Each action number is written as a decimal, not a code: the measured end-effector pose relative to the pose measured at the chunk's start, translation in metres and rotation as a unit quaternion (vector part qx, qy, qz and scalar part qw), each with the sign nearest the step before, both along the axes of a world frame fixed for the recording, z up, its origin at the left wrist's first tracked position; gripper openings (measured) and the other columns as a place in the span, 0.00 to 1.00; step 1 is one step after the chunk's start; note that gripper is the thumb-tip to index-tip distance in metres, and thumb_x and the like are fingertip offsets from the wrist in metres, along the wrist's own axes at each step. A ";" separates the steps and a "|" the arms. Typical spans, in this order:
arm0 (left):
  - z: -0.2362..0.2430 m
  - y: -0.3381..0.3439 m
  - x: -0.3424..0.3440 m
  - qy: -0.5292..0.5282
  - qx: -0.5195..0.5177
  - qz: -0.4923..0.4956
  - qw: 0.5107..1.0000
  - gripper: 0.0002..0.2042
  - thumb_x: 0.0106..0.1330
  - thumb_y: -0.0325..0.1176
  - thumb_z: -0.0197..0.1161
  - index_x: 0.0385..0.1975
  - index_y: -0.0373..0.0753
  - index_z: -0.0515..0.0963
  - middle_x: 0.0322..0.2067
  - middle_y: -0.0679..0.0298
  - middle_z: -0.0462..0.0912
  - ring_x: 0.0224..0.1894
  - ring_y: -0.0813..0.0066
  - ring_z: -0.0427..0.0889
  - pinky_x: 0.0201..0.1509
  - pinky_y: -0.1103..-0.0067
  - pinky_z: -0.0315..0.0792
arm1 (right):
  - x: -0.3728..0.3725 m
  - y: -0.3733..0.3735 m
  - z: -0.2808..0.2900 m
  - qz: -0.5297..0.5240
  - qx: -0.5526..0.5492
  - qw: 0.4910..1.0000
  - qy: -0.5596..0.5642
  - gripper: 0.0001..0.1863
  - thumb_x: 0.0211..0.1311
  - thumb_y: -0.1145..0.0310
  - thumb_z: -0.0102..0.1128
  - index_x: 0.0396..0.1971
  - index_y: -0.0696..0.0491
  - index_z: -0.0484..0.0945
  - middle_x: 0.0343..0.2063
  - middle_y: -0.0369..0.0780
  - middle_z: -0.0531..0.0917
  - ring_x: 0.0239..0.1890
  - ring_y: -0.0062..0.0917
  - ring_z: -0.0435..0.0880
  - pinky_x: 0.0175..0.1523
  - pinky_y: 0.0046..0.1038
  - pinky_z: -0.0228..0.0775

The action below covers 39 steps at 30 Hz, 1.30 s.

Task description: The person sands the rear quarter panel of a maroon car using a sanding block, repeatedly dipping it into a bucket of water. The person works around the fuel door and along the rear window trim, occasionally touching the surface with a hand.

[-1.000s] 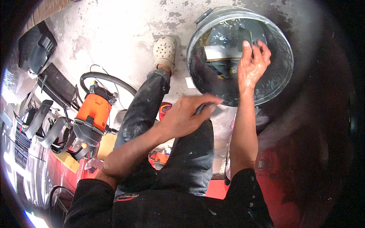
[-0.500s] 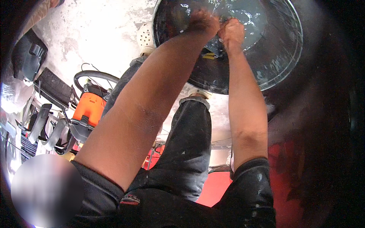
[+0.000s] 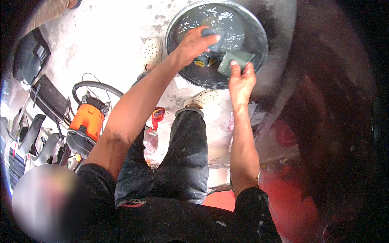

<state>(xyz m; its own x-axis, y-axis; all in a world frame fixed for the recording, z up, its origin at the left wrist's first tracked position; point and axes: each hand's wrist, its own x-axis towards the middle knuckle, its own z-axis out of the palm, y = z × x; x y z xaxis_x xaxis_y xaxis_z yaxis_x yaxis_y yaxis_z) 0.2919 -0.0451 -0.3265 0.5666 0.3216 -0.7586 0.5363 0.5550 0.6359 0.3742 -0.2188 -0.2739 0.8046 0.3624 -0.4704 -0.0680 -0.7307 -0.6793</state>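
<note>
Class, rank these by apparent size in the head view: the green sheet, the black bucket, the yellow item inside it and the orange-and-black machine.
Largest to smallest:
1. Black bucket
2. Orange-and-black machine
3. Green sheet
4. Yellow item, partly hidden

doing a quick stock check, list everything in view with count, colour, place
bucket: one, black, upper centre, water inside
sheet: one, grey-green, in right hand
small piece: one, dark grey, in left hand
scrap: one visible, yellow, inside bucket
machine with hose: one, orange and black, left
spray bottle: one, clear, red-topped, between legs
clutter: uncountable, mixed, left edge
another person's leg: one, beige trousers, top left
floor: one, pale grey, beneath
clogs: two, cream, near bucket
legs: two, black trousers, lower centre
hands: two, bare, at bucket
</note>
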 end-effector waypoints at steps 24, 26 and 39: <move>0.423 -0.021 0.087 -0.242 0.319 0.101 0.911 0.14 0.74 0.34 0.60 0.56 0.43 0.82 0.30 0.66 0.83 0.27 0.85 0.68 0.34 0.82 0.70 | 0.091 -0.026 0.603 0.286 0.017 0.925 -0.248 0.10 0.66 0.71 0.63 0.45 0.56 0.83 0.41 0.43 0.87 0.45 0.30 0.87 0.50 0.31 0.78; 0.453 -0.046 0.115 -0.267 0.321 0.133 0.899 0.15 0.74 0.37 0.61 0.57 0.42 0.81 0.42 0.57 0.88 0.39 0.81 0.83 0.42 0.80 0.76 | 0.123 -0.041 0.640 0.311 0.055 0.872 -0.375 0.16 0.72 0.62 0.60 0.49 0.59 0.81 0.46 0.47 0.86 0.51 0.32 0.85 0.56 0.33 0.77; 0.460 -0.152 0.162 -0.268 0.570 0.147 0.763 0.27 0.65 0.17 0.57 0.67 0.29 0.66 0.67 0.39 0.66 0.72 0.44 0.63 0.77 0.61 0.60 | 0.218 -0.014 0.633 0.304 0.108 0.698 -0.639 0.21 0.62 0.77 0.56 0.51 0.40 0.86 0.45 0.35 0.89 0.48 0.26 0.89 0.53 0.32 0.85</move>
<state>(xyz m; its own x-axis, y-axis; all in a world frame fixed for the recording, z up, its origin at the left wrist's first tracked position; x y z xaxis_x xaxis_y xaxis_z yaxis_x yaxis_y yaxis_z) 0.4538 -0.1974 0.1335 0.4725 0.7723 0.4246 -0.0120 -0.4761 0.8793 0.5918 -0.2326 0.3588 0.1837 0.7717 0.6089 0.9728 -0.2318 0.0002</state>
